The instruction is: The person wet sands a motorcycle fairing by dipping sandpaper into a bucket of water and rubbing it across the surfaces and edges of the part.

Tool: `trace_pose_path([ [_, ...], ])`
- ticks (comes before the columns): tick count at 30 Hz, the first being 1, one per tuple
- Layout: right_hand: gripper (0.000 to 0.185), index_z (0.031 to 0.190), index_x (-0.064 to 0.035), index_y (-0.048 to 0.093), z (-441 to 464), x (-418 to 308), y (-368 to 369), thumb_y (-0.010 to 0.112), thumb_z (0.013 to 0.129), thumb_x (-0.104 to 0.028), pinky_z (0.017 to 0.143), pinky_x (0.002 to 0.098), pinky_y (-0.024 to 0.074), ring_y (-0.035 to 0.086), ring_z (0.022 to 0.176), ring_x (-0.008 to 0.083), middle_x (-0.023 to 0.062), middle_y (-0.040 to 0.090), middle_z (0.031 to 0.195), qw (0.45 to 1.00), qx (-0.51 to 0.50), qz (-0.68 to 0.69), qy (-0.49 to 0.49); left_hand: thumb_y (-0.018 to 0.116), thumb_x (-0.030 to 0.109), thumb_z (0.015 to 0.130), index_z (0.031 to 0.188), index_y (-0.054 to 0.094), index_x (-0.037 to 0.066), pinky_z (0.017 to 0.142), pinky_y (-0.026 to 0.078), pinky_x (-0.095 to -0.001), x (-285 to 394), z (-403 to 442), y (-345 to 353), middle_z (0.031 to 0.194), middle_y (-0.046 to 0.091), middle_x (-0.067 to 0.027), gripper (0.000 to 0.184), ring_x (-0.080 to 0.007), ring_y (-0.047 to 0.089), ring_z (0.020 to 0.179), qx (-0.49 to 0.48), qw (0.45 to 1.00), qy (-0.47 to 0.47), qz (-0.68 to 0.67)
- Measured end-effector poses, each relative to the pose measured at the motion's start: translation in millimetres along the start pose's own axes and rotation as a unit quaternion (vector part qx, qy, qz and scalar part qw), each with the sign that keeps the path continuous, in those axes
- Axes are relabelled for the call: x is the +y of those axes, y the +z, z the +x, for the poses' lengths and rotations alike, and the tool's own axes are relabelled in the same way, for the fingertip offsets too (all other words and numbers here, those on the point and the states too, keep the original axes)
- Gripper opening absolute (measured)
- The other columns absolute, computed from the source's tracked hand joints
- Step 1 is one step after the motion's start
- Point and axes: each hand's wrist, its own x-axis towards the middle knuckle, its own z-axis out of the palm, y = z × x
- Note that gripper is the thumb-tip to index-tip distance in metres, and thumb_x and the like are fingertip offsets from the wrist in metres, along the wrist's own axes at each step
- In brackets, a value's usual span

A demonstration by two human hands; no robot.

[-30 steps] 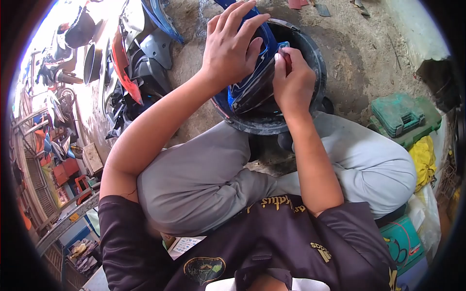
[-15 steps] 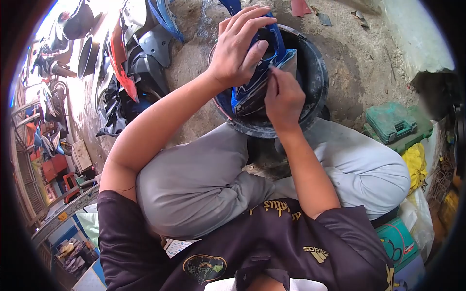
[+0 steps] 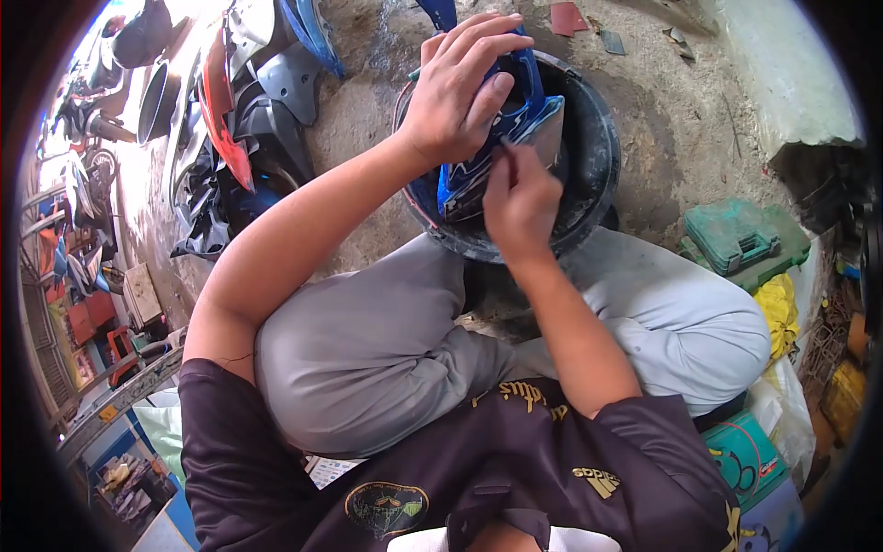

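Observation:
A blue motorcycle fairing panel (image 3: 457,189) with white and dark graphics stands tilted in a round black tub (image 3: 602,175) between my knees. My left hand (image 3: 460,87) lies over its upper part and holds it, fingers stretched across the top and thumb along the near side. My right hand (image 3: 524,198) is closed, thumb and fingertips pinched against the panel's graphics just below my left thumb. Whatever is between those fingertips, if anything, is too small and blurred to make out. A greyish flat face shows at the panel's right side.
Dark fairing parts (image 3: 276,129) and a red panel (image 3: 221,120) lie on the floor at left. A green tool case (image 3: 731,235) and yellow bag (image 3: 777,308) are at right. Red scraps (image 3: 567,18) lie beyond the tub.
My right hand has slid down and left along the panel, fingertips still against its surface. My left hand keeps its hold, with the whole view shifted slightly.

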Motion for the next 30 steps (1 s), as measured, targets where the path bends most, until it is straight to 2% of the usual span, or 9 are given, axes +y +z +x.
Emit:
trace_pose_path([
  [7, 0.011, 0.106, 0.0011, 0.073, 26, 3, -10, 0.067, 0.104, -0.007, 0.072, 0.0496, 0.0580, 0.075, 0.082, 0.0462, 0.0251, 0.074, 0.090, 0.990, -0.009, -0.001, 0.140, 0.037, 0.044, 0.110, 0.145, 0.064, 0.006, 0.126, 0.029, -0.0506, -1, -1, -4, 0.161, 0.059, -0.0164, 0.058, -0.0374, 0.048, 0.155, -0.006, 1.000, 0.004, -0.022],
  [11, 0.012, 0.108, -0.0006, 0.075, 0, 3, 2, 0.067, 0.105, -0.009, 0.078, 0.0488, 0.0596, 0.076, 0.091, 0.0435, 0.0231, 0.076, 0.099, 1.000, 0.012, -0.005, 0.020, 0.035, 0.048, 0.111, 0.144, 0.063, 0.005, 0.126, 0.029, -0.0502, -3, 0, -1, 0.161, 0.059, -0.0161, 0.061, -0.0371, 0.048, 0.156, 0.004, 0.999, 0.003, -0.036],
  [16, 0.014, 0.111, 0.0009, 0.073, 37, 7, -15, 0.068, 0.102, -0.008, 0.076, 0.0502, 0.0594, 0.074, 0.089, 0.0444, 0.0227, 0.075, 0.097, 0.994, -0.001, -0.107, -0.024, 0.033, 0.048, 0.112, 0.144, 0.064, 0.006, 0.126, 0.030, -0.0497, -1, -4, -3, 0.161, 0.059, -0.0157, 0.061, -0.0372, 0.048, 0.155, -0.006, 1.000, -0.004, -0.022],
  [19, 0.012, 0.109, -0.0007, 0.074, 15, 11, -6, 0.069, 0.101, -0.008, 0.077, 0.0496, 0.0596, 0.075, 0.089, 0.0426, 0.0212, 0.076, 0.098, 0.994, -0.003, -0.092, -0.050, 0.034, 0.047, 0.112, 0.143, 0.064, 0.006, 0.125, 0.031, -0.0498, -3, 0, 0, 0.160, 0.059, -0.0157, 0.060, -0.0370, 0.049, 0.155, 0.005, 1.000, 0.008, -0.018],
  [23, 0.013, 0.108, -0.0002, 0.076, 22, 8, -11, 0.070, 0.103, -0.010, 0.076, 0.0475, 0.0600, 0.076, 0.089, 0.0422, 0.0240, 0.076, 0.095, 0.998, 0.006, -0.065, 0.010, 0.037, 0.045, 0.112, 0.143, 0.064, 0.006, 0.125, 0.031, -0.0502, -3, -2, 0, 0.160, 0.060, -0.0157, 0.056, -0.0370, 0.048, 0.155, 0.003, 1.000, 0.009, -0.019],
  [24, 0.016, 0.112, 0.0012, 0.076, 32, 5, -17, 0.071, 0.104, -0.012, 0.077, 0.0406, 0.0598, 0.078, 0.085, 0.0334, 0.0204, 0.078, 0.094, 0.994, -0.009, -0.043, 0.101, 0.038, 0.044, 0.111, 0.143, 0.064, 0.007, 0.125, 0.031, -0.0502, -1, -2, -1, 0.160, 0.060, -0.0157, 0.055, -0.0371, 0.048, 0.155, 0.002, 1.000, 0.003, -0.019],
  [27, 0.020, 0.117, 0.0023, 0.077, 46, 20, -25, 0.073, 0.103, -0.012, 0.081, 0.0340, 0.0587, 0.076, 0.083, 0.0208, 0.0131, 0.080, 0.095, 0.979, 0.044, 0.101, 0.173, 0.042, 0.041, 0.111, 0.143, 0.064, 0.007, 0.125, 0.030, -0.0501, -1, -3, -2, 0.160, 0.060, -0.0156, 0.052, -0.0371, 0.048, 0.155, -0.003, 1.000, 0.004, 0.004],
  [28, 0.021, 0.119, 0.0033, 0.077, 49, 24, -23, 0.074, 0.102, -0.010, 0.086, 0.0306, 0.0577, 0.072, 0.087, 0.0137, 0.0084, 0.079, 0.099, 0.965, 0.056, 0.163, 0.197, 0.046, 0.039, 0.110, 0.142, 0.064, 0.007, 0.125, 0.030, -0.0509, 1, -2, -2, 0.160, 0.060, -0.0154, 0.049, -0.0368, 0.048, 0.155, -0.001, 1.000, 0.012, 0.004],
  [30, 0.021, 0.118, 0.0054, 0.075, 48, 32, -24, 0.074, 0.102, -0.008, 0.085, 0.0296, 0.0573, 0.072, 0.089, 0.0138, 0.0102, 0.078, 0.101, 0.942, 0.065, 0.222, 0.243, 0.057, 0.031, 0.104, 0.141, 0.066, 0.011, 0.122, 0.033, -0.0523, 1, -1, -1, 0.157, 0.062, -0.0134, 0.044, -0.0354, 0.052, 0.151, 0.011, 1.000, 0.010, 0.011],
])
